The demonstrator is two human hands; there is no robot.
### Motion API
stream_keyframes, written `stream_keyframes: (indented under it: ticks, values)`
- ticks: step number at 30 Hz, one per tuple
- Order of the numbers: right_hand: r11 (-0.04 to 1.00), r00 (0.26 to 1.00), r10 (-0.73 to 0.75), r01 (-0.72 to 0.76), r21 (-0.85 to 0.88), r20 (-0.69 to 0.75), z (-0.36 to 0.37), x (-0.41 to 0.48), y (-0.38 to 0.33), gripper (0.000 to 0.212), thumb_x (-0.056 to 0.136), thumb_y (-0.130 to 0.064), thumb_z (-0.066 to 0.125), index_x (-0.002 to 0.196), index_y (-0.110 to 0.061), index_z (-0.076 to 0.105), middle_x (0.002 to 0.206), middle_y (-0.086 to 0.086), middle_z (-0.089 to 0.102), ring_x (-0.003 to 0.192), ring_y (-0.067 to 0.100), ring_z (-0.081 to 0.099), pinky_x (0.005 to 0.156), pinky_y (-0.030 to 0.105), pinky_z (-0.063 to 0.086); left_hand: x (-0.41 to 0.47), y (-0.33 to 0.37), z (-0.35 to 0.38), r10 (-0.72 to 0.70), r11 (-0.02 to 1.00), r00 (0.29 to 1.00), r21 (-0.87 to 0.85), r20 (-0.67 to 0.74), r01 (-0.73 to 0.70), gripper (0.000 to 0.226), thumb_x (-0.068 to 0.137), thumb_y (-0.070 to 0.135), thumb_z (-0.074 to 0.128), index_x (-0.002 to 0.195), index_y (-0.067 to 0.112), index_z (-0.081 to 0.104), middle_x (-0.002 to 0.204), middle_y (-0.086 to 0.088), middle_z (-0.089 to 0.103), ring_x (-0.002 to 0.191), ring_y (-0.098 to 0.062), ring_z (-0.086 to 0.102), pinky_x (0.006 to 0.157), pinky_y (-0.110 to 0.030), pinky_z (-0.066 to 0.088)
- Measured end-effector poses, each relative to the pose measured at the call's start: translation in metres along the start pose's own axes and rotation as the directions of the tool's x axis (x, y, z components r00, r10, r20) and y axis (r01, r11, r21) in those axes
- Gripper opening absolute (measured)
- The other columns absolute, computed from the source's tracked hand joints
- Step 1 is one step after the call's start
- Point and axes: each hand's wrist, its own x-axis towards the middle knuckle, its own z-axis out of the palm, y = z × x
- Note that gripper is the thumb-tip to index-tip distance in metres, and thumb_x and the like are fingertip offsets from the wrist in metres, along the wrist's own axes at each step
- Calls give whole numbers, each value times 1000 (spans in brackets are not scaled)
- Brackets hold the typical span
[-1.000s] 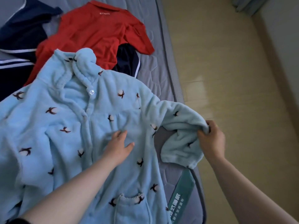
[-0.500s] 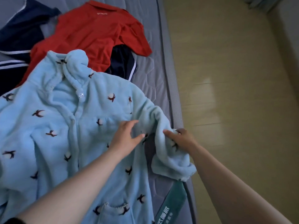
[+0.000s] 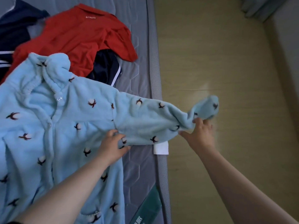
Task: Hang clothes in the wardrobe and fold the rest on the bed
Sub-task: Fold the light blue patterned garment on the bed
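A light blue fleece pyjama top [image 3: 64,126] with small dark motifs lies buttoned, front up, on the grey bed [image 3: 140,46]. Its right sleeve [image 3: 153,120] stretches out past the bed's edge, over the floor. My right hand [image 3: 199,135] grips the sleeve near the cuff, and the cuff bunches beyond my fingers. My left hand [image 3: 113,146] presses flat on the top at the armpit seam. A red polo shirt [image 3: 80,38] lies behind the top, with a navy garment with white stripes [image 3: 106,68] partly under it.
More dark navy clothing [image 3: 13,29] sits at the bed's far left. A white tag [image 3: 161,148] and a green label [image 3: 145,210] hang at the mattress edge. Pale wood floor [image 3: 218,62] runs along the right, with a wall and curtain at far right.
My right hand has pulled the sleeve from a folded bunch near the body out straight to the right, beyond the bed's edge. My left hand stayed near the armpit.
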Motion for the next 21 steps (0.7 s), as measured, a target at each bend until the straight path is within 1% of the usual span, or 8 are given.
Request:
stream_keyframes:
  ticks: [5,6,8,10,12,14,19,21]
  values:
    - [980,989,-16,-13,196,146,30,-3,-15,58,87,-38,66,133,-10,46,131,11,48,113,31,54,88,35,43,3,2,7,-11,994,999,110,-34,15,64,78,42,73,135,21,51,132,-6,36,124,-27,42,105,-31,35]
    - [978,980,-10,-32,207,199,37,-2,-19,52,89,-39,63,129,-9,49,124,10,53,108,30,56,83,34,43,6,3,8,-20,992,999,121,-33,24,66,79,43,72,137,21,49,129,-8,37,122,-27,43,104,-31,36]
    - [914,932,114,-234,331,344,51,-1,-26,38,93,-44,54,106,-8,58,98,8,59,90,27,58,76,41,45,11,4,11,-68,992,998,106,5,67,66,85,45,65,142,20,42,131,-11,39,124,-29,44,104,-30,36]
    - [638,792,237,-563,525,562,64,-3,-32,45,95,-49,48,97,-5,59,94,12,61,90,31,61,85,47,51,16,4,14,-103,992,994,78,36,100,63,90,45,57,144,19,36,137,-13,40,126,-30,44,105,-32,35]
    - [377,687,261,-719,584,678,80,-4,-35,55,95,-52,46,116,-3,59,110,14,64,102,32,62,88,41,51,20,1,17,-114,992,992,52,47,111,64,92,44,54,146,19,30,142,-14,39,129,-31,43,106,-34,34]
    - [196,688,242,-725,660,684,88,0,-37,54,95,-49,50,123,-4,59,117,15,65,108,32,63,95,42,50,23,-2,19,-114,993,990,40,77,112,73,93,46,52,151,21,16,149,-14,31,134,-30,37,109,-35,32]
    - [-375,682,122,-641,670,721,77,16,-33,27,93,-36,58,103,-11,64,96,8,69,91,25,65,81,39,54,30,-8,15,-134,991,986,17,104,133,83,94,49,47,149,36,-14,149,-15,30,127,-31,45,105,-37,38]
    - [-459,698,101,-599,656,709,70,12,-26,28,95,-39,52,95,-13,60,92,8,65,83,23,62,64,35,57,30,-9,13,-153,988,983,9,105,153,85,94,50,47,149,34,-16,145,-16,36,122,-32,49,102,-38,41]
